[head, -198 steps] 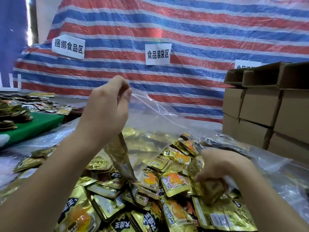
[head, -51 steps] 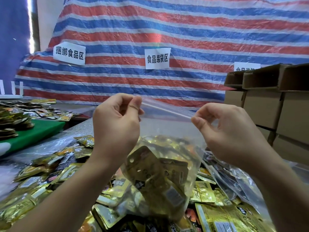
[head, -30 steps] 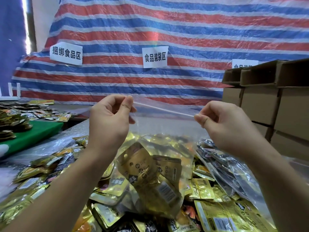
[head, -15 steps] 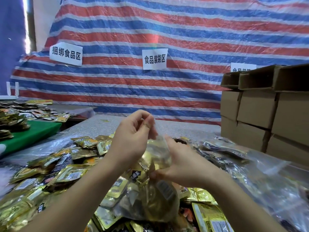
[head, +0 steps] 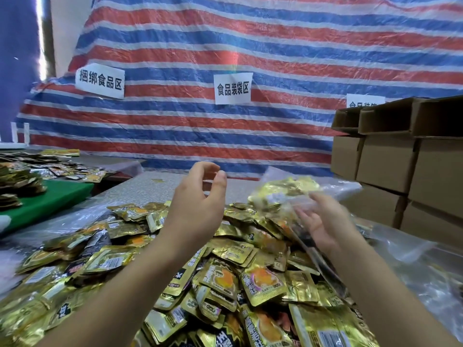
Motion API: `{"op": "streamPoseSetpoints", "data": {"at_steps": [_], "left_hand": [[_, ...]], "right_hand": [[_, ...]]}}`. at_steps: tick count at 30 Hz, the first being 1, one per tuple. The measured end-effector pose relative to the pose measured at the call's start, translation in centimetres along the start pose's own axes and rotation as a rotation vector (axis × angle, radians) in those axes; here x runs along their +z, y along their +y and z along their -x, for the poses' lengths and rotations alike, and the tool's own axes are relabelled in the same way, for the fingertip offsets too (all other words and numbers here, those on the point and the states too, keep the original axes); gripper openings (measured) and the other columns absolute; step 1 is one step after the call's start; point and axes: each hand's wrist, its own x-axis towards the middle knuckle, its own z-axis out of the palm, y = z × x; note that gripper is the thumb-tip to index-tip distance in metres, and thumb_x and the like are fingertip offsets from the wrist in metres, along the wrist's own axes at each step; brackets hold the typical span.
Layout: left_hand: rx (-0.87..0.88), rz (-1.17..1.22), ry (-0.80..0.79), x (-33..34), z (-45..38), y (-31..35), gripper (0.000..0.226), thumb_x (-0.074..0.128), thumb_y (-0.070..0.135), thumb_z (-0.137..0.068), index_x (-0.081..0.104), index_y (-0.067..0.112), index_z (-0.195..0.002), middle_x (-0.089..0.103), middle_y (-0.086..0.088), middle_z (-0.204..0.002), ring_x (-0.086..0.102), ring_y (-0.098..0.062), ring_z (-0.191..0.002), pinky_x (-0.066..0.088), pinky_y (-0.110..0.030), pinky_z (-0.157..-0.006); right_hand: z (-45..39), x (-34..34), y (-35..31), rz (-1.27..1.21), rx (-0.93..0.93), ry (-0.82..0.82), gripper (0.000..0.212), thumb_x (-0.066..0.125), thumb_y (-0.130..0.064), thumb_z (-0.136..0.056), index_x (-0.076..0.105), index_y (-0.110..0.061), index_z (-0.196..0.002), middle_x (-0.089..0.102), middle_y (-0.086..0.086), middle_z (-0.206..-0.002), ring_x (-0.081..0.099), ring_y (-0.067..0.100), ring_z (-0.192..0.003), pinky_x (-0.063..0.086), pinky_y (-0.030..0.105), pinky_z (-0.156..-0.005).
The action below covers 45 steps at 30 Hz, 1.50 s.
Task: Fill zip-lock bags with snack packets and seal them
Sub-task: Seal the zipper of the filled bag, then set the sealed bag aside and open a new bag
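Note:
A heap of gold foil snack packets (head: 225, 271) covers the table in front of me. A clear zip-lock bag (head: 285, 191) filled with gold packets sits up at the heap's far right, blurred. My right hand (head: 323, 224) is just below it with fingers spread, and the bag's plastic lies over the fingertips; the blur hides whether the fingers grip it. My left hand (head: 198, 211) is raised over the heap's middle, fingers loosely curled and apart, holding nothing.
Stacked cardboard boxes (head: 400, 159) stand at the right. Clear plastic sheeting and empty bags (head: 413, 266) lie along the right side. A green mat (head: 50, 199) and more packets (head: 62, 169) are on the left table. A striped tarp (head: 250, 46) hangs behind.
Both hands held the bag's top and pressed along it. Now the filled bag has moved up and to the right with my right hand, and my left hand has let go.

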Motion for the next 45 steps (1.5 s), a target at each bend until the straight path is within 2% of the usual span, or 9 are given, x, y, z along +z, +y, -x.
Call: {"op": "streamPoseSetpoints", "data": {"at_steps": [2,5,12,19,25,30,33,38,45], "left_hand": [[-0.01,0.004,-0.03,0.1,0.1,0.0,0.02,0.045,0.04,-0.101,0.053,0.029,-0.116,0.06,0.015,-0.105,0.059,0.001,-0.097,0.043,-0.015,-0.07],[-0.008,-0.012,-0.063,0.2,0.2,0.1,0.019,0.046,0.039,-0.101,0.051,0.03,-0.117,0.058,0.019,-0.108,0.06,-0.001,-0.096,0.047,-0.018,-0.074],[0.002,-0.081,-0.12,0.2,0.1,-0.5,0.014,0.047,0.038,-0.101,0.06,0.033,-0.101,0.064,0.017,-0.095,0.062,0.002,-0.084,0.044,-0.018,-0.065],[0.079,-0.271,-0.219,0.5,0.2,-1.8,0.026,0.048,0.031,-0.101,0.066,0.02,-0.085,0.064,0.005,-0.071,0.058,-0.008,-0.064,0.046,-0.032,-0.057],[0.0,-0.329,-0.113,-0.6,-0.9,-4.1,0.007,0.054,0.019,-0.1,0.054,0.025,-0.099,0.062,0.008,-0.083,0.057,-0.007,-0.069,0.043,-0.026,-0.058],[-0.1,-0.643,-0.175,-2.7,-2.9,-6.9,0.058,0.027,0.046,-0.105,0.059,0.015,-0.069,0.062,-0.004,-0.067,0.058,-0.022,-0.067,0.044,-0.031,-0.061],[-0.178,-0.832,-0.195,-5.4,-5.2,-9.9,0.059,0.025,0.043,-0.106,0.056,0.012,-0.067,0.06,-0.007,-0.069,0.058,-0.026,-0.071,0.041,-0.033,-0.062],[-0.416,-1.126,-0.225,-13.6,-8.2,-16.2,0.017,0.046,0.021,-0.098,0.057,0.008,-0.095,0.061,-0.011,-0.095,0.056,-0.028,-0.086,0.047,-0.033,-0.071],[-0.725,-1.273,-0.328,-20.5,-8.7,-22.6,0.048,0.049,0.035,-0.1,0.049,0.002,-0.135,0.056,-0.015,-0.135,0.056,-0.03,-0.119,0.046,-0.032,-0.092]], "right_hand": [[0.1,0.0,-0.4,0.037,-0.049,0.071,0.034,0.055,-0.012,-0.1,0.047,-0.005,-0.133,0.052,0.017,-0.132,0.058,0.026,-0.113,0.043,0.041,-0.107],[0.1,0.4,-0.1,0.17,-0.098,0.122,0.019,0.054,-0.01,-0.099,0.047,-0.01,-0.117,0.053,0.004,-0.101,0.051,0.016,-0.087,0.042,0.039,-0.099],[0.3,0.6,0.6,0.36,-0.141,-0.018,0.012,0.05,-0.012,-0.101,0.06,-0.008,-0.098,0.063,0.011,-0.101,0.062,0.023,-0.093,0.053,0.033,-0.081],[1.0,0.9,0.8,0.478,-0.2,-0.151,0.02,0.051,-0.009,-0.098,0.066,-0.001,-0.087,0.071,0.007,-0.069,0.067,0.022,-0.072,0.052,0.032,-0.068],[3.1,2.3,1.2,0.577,-0.264,-0.352,0.03,0.053,-0.014,-0.099,0.062,-0.005,-0.072,0.064,0.003,-0.06,0.065,0.014,-0.056,0.053,0.027,-0.061],[4.3,3.0,2.1,0.654,-0.285,-0.511,0.052,0.051,-0.025,-0.102,0.062,-0.017,-0.051,0.066,0.008,-0.06,0.065,0.015,-0.057,0.055,0.029,-0.066],[4.8,3.2,2.4,0.694,-0.282,-0.566,0.061,0.049,-0.03,-0.103,0.063,-0.022,-0.044,0.066,0.005,-0.059,0.066,0.014,-0.059,0.057,0.029,-0.068],[5.3,3.2,2.3,0.691,-0.28,-0.604,0.059,0.05,-0.034,-0.102,0.063,-0.023,-0.046,0.066,0.006,-0.061,0.065,0.014,-0.059,0.057,0.04,-0.077],[5.9,3.5,2.2,0.669,-0.281,-0.664,0.051,0.052,-0.037,-0.097,0.065,-0.021,-0.05,0.066,0.006,-0.062,0.065,0.019,-0.061,0.052,0.037,-0.072]]}}
